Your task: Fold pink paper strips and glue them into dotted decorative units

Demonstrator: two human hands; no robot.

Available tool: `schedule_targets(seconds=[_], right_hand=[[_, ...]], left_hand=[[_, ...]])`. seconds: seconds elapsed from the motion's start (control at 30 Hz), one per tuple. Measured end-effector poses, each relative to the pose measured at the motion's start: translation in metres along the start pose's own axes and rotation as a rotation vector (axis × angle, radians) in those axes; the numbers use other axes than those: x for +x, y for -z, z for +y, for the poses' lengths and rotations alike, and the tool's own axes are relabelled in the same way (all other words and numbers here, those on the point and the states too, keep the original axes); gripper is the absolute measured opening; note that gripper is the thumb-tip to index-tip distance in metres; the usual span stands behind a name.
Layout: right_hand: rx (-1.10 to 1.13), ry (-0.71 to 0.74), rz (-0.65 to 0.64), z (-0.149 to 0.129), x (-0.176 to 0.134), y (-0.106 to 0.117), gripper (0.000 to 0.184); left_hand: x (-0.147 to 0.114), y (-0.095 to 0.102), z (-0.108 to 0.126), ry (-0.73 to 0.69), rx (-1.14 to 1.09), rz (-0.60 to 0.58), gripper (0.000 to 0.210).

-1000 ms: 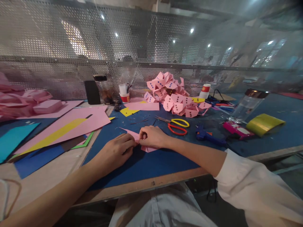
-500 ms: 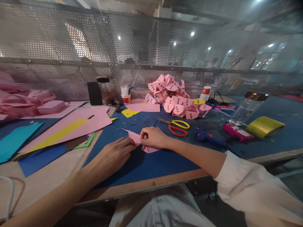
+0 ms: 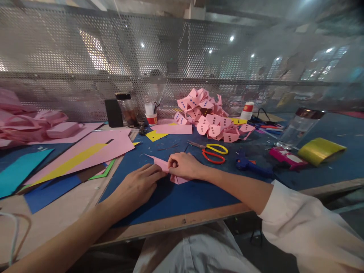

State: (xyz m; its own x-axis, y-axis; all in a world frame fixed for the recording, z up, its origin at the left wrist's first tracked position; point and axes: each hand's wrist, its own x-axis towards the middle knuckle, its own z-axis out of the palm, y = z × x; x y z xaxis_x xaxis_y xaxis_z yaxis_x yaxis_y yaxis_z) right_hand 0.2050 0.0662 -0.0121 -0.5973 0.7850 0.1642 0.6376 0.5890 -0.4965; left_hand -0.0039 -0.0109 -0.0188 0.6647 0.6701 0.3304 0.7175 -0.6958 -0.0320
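Observation:
A small piece of pink paper (image 3: 162,163) lies on the blue mat (image 3: 182,197) in front of me. My right hand (image 3: 184,166) is curled over its right part and pinches it down with thumb and fingers. My left hand (image 3: 139,185) rests flat on the mat beside it, its fingertips touching the paper's left edge. Most of the paper is hidden under my right hand; one pointed corner sticks out to the left.
Scissors (image 3: 212,151) with yellow and red handles lie just behind my right hand, a blue glue gun (image 3: 250,165) to their right. A heap of folded pink pieces (image 3: 209,115) stands at the back. Pink, yellow and blue sheets (image 3: 76,155) cover the left. A clear jar (image 3: 297,129) and a yellow tape roll (image 3: 320,151) are on the right.
My left hand has slid slightly back and down from the paper; my right hand keeps its pinch on the pink piece. The view has shifted a little.

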Motion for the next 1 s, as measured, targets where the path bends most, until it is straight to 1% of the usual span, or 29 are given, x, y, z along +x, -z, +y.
schedule_targets(seconds=[0.17,0.43,0.6,0.73,1.0], right_hand=[[-0.012,0.015,0.008,0.0003,0.0002,-0.0013,0.015],[-0.014,-0.013,-0.007,-0.0015,0.001,0.001,0.02],[-0.007,-0.022,-0.015,-0.0008,0.0011,0.0019,0.016],[0.009,-0.009,-0.02,0.001,0.0012,0.0019,0.012],[0.02,0.012,-0.015,0.0016,0.0007,0.0032,0.012]], left_hand=[[0.0036,0.0017,0.0014,0.033,-0.014,-0.009,0.033],[0.0005,0.0031,0.0002,0.038,-0.028,-0.005,0.037],[-0.0005,0.0033,-0.0008,0.043,-0.05,0.028,0.038],[-0.0022,0.0055,-0.0001,0.055,-0.071,0.021,0.04],[-0.0037,0.0072,0.003,0.069,-0.087,0.041,0.039]])
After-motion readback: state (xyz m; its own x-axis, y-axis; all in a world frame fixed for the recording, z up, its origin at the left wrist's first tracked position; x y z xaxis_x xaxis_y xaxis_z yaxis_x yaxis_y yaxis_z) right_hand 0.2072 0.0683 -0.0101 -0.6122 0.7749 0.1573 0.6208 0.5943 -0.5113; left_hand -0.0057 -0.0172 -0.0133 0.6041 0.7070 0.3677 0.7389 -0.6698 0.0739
